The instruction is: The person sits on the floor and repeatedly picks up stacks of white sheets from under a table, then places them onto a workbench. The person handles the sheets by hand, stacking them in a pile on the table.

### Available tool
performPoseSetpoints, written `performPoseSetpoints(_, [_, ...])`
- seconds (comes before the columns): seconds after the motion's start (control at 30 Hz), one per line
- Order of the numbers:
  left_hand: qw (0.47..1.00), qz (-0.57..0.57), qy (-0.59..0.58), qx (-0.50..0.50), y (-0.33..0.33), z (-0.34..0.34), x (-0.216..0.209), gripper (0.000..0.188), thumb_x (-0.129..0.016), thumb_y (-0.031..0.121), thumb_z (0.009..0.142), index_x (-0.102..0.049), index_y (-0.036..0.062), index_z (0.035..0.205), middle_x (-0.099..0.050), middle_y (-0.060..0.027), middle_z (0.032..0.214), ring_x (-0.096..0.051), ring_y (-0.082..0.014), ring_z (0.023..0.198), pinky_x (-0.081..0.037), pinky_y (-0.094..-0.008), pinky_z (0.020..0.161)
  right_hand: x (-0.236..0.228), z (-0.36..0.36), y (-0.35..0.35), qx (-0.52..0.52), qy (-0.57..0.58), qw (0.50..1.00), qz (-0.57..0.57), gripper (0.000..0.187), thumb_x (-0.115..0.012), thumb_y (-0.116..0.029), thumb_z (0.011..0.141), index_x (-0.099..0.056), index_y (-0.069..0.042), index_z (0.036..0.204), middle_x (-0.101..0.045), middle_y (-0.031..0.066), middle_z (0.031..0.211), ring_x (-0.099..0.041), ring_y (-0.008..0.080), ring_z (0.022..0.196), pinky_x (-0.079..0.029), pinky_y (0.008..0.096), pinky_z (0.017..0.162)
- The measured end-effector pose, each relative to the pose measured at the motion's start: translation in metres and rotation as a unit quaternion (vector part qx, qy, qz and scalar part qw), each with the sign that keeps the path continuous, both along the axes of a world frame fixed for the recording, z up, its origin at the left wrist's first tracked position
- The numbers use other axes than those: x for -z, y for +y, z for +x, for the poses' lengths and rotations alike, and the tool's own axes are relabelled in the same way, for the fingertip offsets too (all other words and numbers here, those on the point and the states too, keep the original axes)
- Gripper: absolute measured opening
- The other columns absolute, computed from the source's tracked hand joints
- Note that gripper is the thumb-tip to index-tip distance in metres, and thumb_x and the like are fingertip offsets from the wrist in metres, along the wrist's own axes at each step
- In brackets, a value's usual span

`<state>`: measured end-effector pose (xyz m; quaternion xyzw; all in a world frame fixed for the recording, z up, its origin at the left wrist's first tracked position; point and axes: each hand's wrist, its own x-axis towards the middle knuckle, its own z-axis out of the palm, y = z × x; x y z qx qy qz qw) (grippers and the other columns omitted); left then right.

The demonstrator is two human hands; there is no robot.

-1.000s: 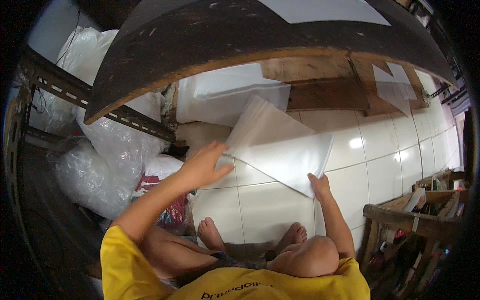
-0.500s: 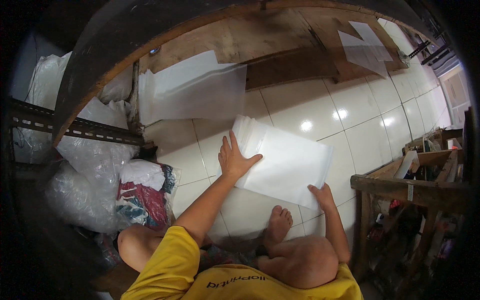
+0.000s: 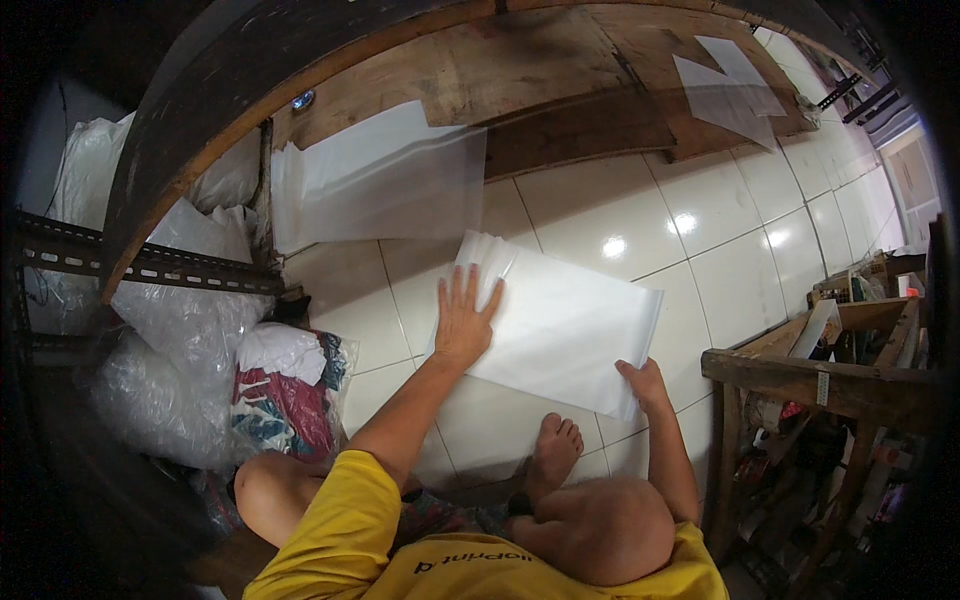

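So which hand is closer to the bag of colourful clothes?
Left. The left hand presses flat on the white sheets, nearer the bag of colourful clothes; the right hand holds their far corner.

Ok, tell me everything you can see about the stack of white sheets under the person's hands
The stack of white sheets is thin, translucent and plastic-looking, rectangular, lying flat on the white tiled floor in front of the seated person. Its far left corner fans out, showing several layered edges. The left hand presses flat on its left end, fingers spread; the right hand grips its near right corner. A bare foot lies just short of its near edge.
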<state>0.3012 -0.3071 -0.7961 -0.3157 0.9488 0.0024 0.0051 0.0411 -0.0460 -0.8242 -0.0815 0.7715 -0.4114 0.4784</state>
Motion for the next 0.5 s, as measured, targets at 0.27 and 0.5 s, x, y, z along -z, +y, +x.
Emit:
performPoseSetpoints(0.27, [0.979, 0.085, -0.070, 0.171, -0.022, -0.019, -0.043, 0.018, -0.062, 0.020, 0.085, -0.067, 0.0071, 0.096, -0.032, -0.0203, 0.154, -0.016, -0.0400, 0.147, -0.014, -0.0665, 0.114, -0.004, 0.001, -0.002, 0.005, 0.005, 1.000, 0.026, 0.037, -0.069, -0.016, 0.086, -0.061, 0.009, 0.113, -0.070, 0.0157, 0.097, -0.067, 0.0228, 0.083, -0.054, 0.0359, 0.074])
performPoseSetpoints(0.5, [0.986, -0.005, -0.126, 0.111, -0.031, -0.025, -0.021, 0.030, -0.064, 0.021, 0.085, -0.061, 0.0071, 0.112, -0.026, -0.0215, 0.156, -0.014, -0.0422, 0.147, -0.014, -0.0664, 0.114, 0.006, 0.000, 0.001, -0.008, 0.011, 1.000, 0.007, 0.036, -0.068, -0.016, 0.087, -0.062, 0.009, 0.112, -0.070, 0.0141, 0.097, -0.066, 0.0213, 0.083, -0.053, 0.0351, 0.075])
